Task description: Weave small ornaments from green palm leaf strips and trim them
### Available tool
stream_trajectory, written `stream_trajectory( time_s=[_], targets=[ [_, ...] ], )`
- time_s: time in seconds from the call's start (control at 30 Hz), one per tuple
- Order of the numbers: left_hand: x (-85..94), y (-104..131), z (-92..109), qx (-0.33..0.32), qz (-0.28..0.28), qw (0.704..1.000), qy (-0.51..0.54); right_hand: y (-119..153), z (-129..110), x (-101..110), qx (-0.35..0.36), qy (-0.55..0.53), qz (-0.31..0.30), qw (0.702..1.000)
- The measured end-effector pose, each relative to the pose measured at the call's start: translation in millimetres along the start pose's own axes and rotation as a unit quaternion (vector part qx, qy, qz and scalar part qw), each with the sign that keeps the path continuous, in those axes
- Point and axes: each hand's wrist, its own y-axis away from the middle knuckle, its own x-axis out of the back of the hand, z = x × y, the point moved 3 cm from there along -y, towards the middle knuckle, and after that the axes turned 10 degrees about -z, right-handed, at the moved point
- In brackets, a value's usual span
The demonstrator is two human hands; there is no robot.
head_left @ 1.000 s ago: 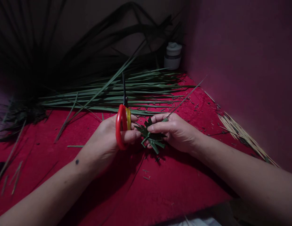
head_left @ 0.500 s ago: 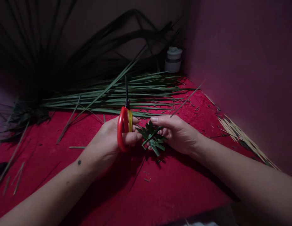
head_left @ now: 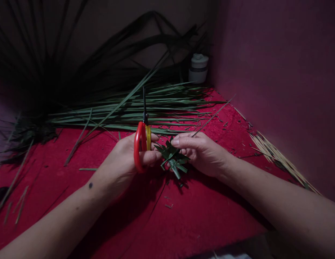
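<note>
Between my two hands is a small woven green leaf piece (head_left: pixel 174 160) with pointed ends sticking out all round. My left hand (head_left: pixel 129 154) pinches its left side with thumb and fingertips. Scissors (head_left: pixel 140 147) with red and yellow handles hang on that same hand, the handle around the thumb and the dark blades pointing away from me. On the upper right of the piece, my right hand (head_left: pixel 201 149) is closed with thumb and fingers against the leaf. Its lower fingers are partly hidden behind the piece.
Long green leaf strips (head_left: pixel 124 111) lie across the back of the red cloth (head_left: pixel 210 216). A white lidded container (head_left: pixel 198 68) stands in the back corner. Thin pale sticks (head_left: pixel 283 160) lie along the right wall. Leaf scraps (head_left: pixel 168 206) are scattered about, and darker leaves (head_left: pixel 35 131) pile up at left.
The leaf piece has tilted slightly and shifted a little to the left. My right thumb has slid slightly left over its top. The scissors stay on my left hand.
</note>
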Motion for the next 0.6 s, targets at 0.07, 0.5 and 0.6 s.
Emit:
stream_trajectory(
  time_s=[0.07, 0.5, 0.6],
  targets=[
    [0.1, 0, 0, -0.001, 0.001, 1.000, 0.000, 0, 1, 0, -0.022, -0.010, -0.012, 1.000],
    [3.1, 0, 8, -0.017, 0.063, 0.998, -0.023, -2, 6, 4, -0.019, 0.009, -0.003, 1.000],
    [11.2, 1, 15, 0.000, 0.097, 0.993, -0.061, -3, 2, 6, 0.002, 0.005, 0.018, 1.000]
  ],
)
